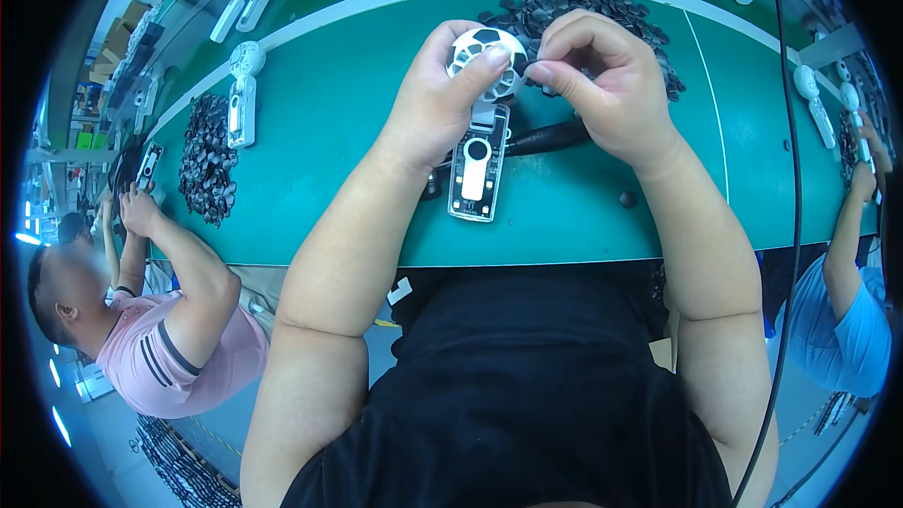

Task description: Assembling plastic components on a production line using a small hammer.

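My left hand (pixel 428 103) is closed round the head of a handheld device, its thumb lying across the front. The device's round head (pixel 487 39) is white with black patches, like a football. Below it hangs a flat body (pixel 477 174) with a circuit board and a white strip under a clear casing. Close to the right side of the head, my right hand (pixel 609 85) pinches thumb and forefinger together on a small black piece (pixel 530 68), mostly hidden by the fingertips. A dark, long-handled tool (pixel 550 137) lies on the green table behind the device.
A heap of small black pieces (pixel 649 28) spreads behind my hands; another pile (pixel 207 165) lies left. One loose piece (pixel 628 198) sits near my right forearm. A similar white device (pixel 242 103) lies left. Co-workers sit on both sides. A black cable (pixel 796 179) hangs at right.
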A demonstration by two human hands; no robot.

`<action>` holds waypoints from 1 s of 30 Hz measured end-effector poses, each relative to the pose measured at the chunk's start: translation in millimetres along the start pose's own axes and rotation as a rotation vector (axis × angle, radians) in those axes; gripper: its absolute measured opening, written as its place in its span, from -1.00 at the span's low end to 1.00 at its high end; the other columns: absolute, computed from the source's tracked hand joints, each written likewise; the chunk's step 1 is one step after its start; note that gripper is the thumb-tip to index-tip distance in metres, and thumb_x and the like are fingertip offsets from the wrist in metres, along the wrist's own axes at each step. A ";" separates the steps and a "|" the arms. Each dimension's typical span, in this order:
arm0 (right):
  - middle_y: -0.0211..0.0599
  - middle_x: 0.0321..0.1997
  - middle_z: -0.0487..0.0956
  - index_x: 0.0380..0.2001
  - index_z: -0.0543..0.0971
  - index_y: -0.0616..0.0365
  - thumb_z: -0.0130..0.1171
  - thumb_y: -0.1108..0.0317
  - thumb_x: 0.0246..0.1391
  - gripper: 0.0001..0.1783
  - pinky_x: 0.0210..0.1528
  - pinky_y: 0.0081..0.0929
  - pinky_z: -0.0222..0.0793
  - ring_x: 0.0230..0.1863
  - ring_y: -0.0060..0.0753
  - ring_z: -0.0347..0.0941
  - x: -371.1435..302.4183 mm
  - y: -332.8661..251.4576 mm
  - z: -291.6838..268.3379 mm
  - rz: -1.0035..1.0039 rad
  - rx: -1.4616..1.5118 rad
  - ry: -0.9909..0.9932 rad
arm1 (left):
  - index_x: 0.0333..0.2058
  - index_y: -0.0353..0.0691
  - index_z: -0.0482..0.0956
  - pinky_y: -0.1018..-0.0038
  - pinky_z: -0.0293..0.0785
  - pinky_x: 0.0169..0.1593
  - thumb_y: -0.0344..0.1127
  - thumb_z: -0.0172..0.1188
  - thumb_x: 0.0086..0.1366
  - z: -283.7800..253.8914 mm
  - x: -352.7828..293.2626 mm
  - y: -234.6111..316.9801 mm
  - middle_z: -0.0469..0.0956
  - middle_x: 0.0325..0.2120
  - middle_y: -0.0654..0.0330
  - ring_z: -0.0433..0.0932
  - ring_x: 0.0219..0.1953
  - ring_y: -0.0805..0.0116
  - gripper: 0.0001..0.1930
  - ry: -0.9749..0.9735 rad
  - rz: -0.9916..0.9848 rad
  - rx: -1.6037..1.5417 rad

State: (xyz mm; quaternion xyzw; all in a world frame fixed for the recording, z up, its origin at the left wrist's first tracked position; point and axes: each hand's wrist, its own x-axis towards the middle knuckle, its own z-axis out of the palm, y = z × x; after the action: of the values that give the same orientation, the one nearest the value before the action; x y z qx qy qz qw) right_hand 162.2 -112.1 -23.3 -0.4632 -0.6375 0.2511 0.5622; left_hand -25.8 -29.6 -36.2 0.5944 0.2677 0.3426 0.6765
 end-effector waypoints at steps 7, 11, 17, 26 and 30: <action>-0.41 -0.34 0.63 -0.32 0.63 0.17 0.40 0.40 0.13 -0.86 -0.21 -0.62 0.42 -0.29 -0.62 0.50 4.8 11.0 -8.8 -0.094 0.045 0.127 | 0.04 -0.32 0.44 0.44 0.61 -0.10 0.00 0.25 0.41 -19.5 6.0 11.2 0.61 -0.14 0.11 0.64 -0.18 0.33 -0.51 -0.070 0.076 0.218; -0.43 -0.32 0.64 -0.32 0.63 0.18 0.39 0.36 0.17 -0.85 -0.19 -0.64 0.43 -0.28 -0.64 0.51 9.7 15.0 -19.5 -0.068 0.199 0.314 | 0.00 -0.32 0.46 0.34 0.66 -0.04 -0.05 0.14 0.48 -40.5 16.8 21.8 0.61 -0.11 0.03 0.65 -0.10 0.21 -0.60 0.285 0.211 -0.652; -0.47 -0.34 0.63 -0.31 0.63 0.20 0.38 0.34 0.19 -0.84 -0.17 -0.66 0.43 -0.27 -0.66 0.52 5.0 21.6 -16.6 0.058 0.166 0.236 | -0.01 -0.31 0.45 0.21 0.70 0.03 -0.02 0.10 0.51 -12.6 12.4 4.9 0.57 -0.04 0.00 0.64 -0.01 0.10 -0.59 0.278 -0.193 -0.519; -0.48 -0.36 0.61 -0.33 0.63 0.18 0.38 0.33 0.18 -0.84 -0.21 -0.64 0.41 -0.30 -0.70 0.48 5.3 11.2 -3.7 0.107 0.157 0.077 | 0.17 -0.28 0.34 0.14 0.68 0.05 -0.14 0.17 0.47 -17.2 8.7 2.8 0.55 0.00 -0.03 0.63 0.00 0.09 -0.55 0.093 0.119 -0.376; -0.39 -0.38 0.62 -0.35 0.62 0.16 0.39 0.32 0.13 -0.84 -0.22 -0.54 0.44 -0.32 -0.53 0.54 6.7 6.9 -9.4 0.194 0.175 0.050 | 0.19 -0.26 0.33 0.12 0.67 0.05 -0.17 0.17 0.47 -14.2 14.7 4.8 0.55 -0.01 -0.03 0.63 0.00 0.08 -0.56 0.087 0.241 -0.259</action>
State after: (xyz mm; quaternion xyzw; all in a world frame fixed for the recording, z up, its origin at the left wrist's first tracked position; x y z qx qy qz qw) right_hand 173.7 -105.1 -23.6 -0.4777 -0.5513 0.3474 0.5892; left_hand -28.3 -9.0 -32.9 0.5147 0.1774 0.4780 0.6893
